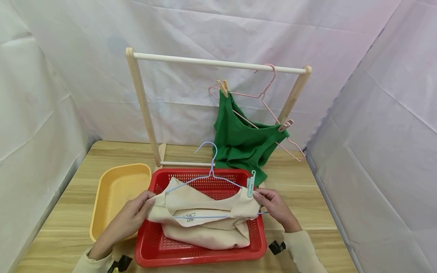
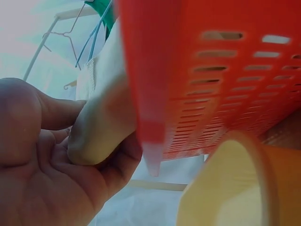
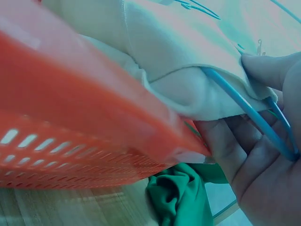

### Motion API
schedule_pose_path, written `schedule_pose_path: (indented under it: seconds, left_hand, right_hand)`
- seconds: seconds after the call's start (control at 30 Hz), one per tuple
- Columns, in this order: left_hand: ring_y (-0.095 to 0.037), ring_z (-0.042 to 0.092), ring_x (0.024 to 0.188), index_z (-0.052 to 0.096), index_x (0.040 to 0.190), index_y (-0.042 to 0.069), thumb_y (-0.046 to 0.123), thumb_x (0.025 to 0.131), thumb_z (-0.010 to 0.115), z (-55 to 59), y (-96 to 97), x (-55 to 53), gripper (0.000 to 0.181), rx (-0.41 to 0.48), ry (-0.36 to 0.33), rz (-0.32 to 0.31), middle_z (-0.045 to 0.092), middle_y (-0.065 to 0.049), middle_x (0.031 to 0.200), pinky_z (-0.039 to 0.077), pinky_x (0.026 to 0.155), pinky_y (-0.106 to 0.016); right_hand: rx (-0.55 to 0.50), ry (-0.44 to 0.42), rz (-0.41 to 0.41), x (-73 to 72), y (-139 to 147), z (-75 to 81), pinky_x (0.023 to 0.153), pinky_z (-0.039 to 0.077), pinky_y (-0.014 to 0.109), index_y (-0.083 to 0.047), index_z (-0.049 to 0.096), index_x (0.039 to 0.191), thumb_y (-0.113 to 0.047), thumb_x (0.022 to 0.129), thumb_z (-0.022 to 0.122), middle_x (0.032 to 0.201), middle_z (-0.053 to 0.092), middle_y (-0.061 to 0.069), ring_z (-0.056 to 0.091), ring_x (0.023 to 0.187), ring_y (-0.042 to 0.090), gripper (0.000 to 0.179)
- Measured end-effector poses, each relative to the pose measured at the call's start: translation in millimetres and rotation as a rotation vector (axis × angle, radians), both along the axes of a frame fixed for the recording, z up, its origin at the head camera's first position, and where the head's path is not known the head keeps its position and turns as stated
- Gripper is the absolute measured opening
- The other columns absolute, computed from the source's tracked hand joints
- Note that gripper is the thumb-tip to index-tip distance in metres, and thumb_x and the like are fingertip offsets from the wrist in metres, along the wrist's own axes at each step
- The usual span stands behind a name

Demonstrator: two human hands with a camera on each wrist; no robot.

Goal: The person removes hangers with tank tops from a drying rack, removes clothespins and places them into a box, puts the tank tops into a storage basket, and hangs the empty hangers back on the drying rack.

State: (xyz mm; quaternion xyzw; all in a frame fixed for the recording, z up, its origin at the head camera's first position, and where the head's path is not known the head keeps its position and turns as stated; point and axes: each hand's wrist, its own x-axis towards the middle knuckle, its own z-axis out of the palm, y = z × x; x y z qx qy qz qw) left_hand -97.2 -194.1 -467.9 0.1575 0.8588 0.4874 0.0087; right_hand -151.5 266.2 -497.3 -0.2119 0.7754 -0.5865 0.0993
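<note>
The person's left hand (image 1: 131, 212) is clamped on one shoulder of a cream cloth garment (image 1: 208, 237), thumb above and fingers curled beneath. The right hand (image 1: 274, 206) pinches the other shoulder the same way, and the end of a light-blue wire hanger (image 1: 211, 172) pokes out of the cloth against its palm. Gripping both ends probably keeps the neckline stretched across the hanger, whose lower bar shows through the opening.

Beside the right fingers, a teal plastic clothes peg (image 1: 250, 184) sits on that shoulder, likely to stop the fabric slipping; no peg shows on the left one. The garment lies partly in a red perforated plastic basket (image 1: 201, 261), which seems to bear the slack cloth. A yellow rounded plastic tray (image 1: 116, 193) stands to the left on the wood-grain worktop (image 1: 58, 223).

Behind, a white-barred wooden rack (image 1: 191, 60) carries a pink wire hanger (image 1: 262, 94) by its hook. From it a green cloth garment (image 1: 239, 132) hangs askew, apparently secured by a yellowish peg (image 1: 223, 89) and a pinkish one (image 1: 285, 126).
</note>
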Motion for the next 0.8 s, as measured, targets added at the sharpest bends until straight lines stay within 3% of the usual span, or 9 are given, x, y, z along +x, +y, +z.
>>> schedule_pose_path:
  seconds: [0.3,0.8]
  left_hand:
    - [-0.006,0.054,0.076,0.057,0.108,0.015,0.011,0.103,0.051,-3.4,3.0,-1.2,0.008,0.003,-0.002,-0.004,0.057,0.007,0.082,0.046,0.067,-0.023]
    - [-0.01,0.056,0.083,0.056,0.112,0.015,0.019,0.104,0.05,-2.1,5.6,-5.5,0.011,0.009,-0.138,0.025,0.06,0.002,0.09,0.049,0.071,-0.024]
  right_hand:
    - [0.015,-0.002,-0.029,-1.1,1.9,2.5,0.067,0.058,0.03,0.007,0.065,0.115,-0.007,0.103,0.05,0.093,0.07,-0.004,0.066,0.073,0.01,0.024]
    - [0.096,-0.036,-0.064,-7.8,6.5,8.4,0.07,0.058,0.03,0.002,0.066,0.118,-0.014,0.102,0.054,0.099,0.069,0.001,0.066,0.077,0.014,0.025]
